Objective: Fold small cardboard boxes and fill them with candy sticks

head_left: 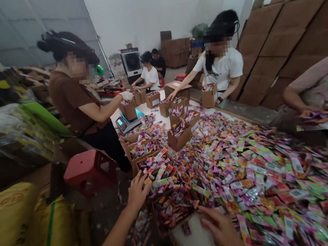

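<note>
My left hand (138,191) is open, its fingers spread at the left edge of a carton of small colourful packets (155,165). Nearer to me stands another open carton (175,210) filled with similar packets, mostly purple and red. On its right side is my right hand (222,229), slightly blurred, with the forefinger stretched toward the packets and the fingers apart. I see nothing held in it, though its underside is hidden. Below the near carton is a bare white surface (195,240) with one dark packet on it.
A wide heap of packets (264,170) covers the table's right side. Filled cartons (180,135) and a digital scale (128,123) stand farther back. Co-workers handle cartons and packets around the table. At left are a red stool (89,169) and yellow sacks (13,231).
</note>
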Demonstrator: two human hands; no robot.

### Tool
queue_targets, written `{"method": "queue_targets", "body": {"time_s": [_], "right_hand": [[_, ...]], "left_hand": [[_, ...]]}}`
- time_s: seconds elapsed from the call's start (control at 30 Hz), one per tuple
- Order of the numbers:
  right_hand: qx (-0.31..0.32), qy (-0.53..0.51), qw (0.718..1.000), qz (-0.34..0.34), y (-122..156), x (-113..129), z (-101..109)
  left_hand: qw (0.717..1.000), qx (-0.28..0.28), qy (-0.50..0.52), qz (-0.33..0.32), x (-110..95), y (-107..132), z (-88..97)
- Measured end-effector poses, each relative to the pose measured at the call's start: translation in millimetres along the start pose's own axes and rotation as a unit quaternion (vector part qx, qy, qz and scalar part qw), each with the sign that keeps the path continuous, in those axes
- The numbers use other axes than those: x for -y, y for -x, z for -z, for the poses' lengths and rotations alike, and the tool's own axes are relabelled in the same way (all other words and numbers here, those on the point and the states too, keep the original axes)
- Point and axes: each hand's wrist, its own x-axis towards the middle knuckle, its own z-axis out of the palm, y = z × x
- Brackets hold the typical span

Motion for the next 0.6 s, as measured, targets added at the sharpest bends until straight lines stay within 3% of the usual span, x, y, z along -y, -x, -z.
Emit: {"method": "queue_targets", "body": {"time_s": [0.1, 0.2, 0.27, 0.33, 0.43, 0.53, 0.6], "right_hand": [[-0.056, -0.065, 0.993, -0.083, -28.9, -34.3, 20.6], [-0.067, -0.089, 0.993, -0.037, -110.5, -15.1, 33.6], [-0.048, -0.079, 0.995, 0.023, -192.7, 22.7, 35.0], [-0.023, -0.022, 0.998, 0.061, -290.8, 67.1, 27.3], [-0.018, 0.093, 0.994, 0.059, -445.8, 121.4, -1.9], [-0.01, 0.173, 0.983, 0.052, -576.4, 143.7, -43.8], [0.02, 0.263, 0.964, 0.036, -635.4, 139.2, -71.7]], "left_hand": [[0.992, -0.122, 0.004, -0.024, 1.8, -31.1, 12.2], [0.978, -0.204, -0.047, -0.007, 9.8, -85.0, 23.6], [0.978, -0.175, -0.108, 0.021, 15.3, -122.6, 25.9], [0.98, -0.108, -0.168, 0.03, 19.9, -151.6, 22.8], [0.974, -0.036, -0.221, 0.025, 28.9, -169.6, 10.0], [0.966, -0.055, -0.252, 0.028, 45.5, -165.9, -10.4], [0.958, -0.076, -0.274, 0.03, 57.4, -162.1, -25.6]]}}
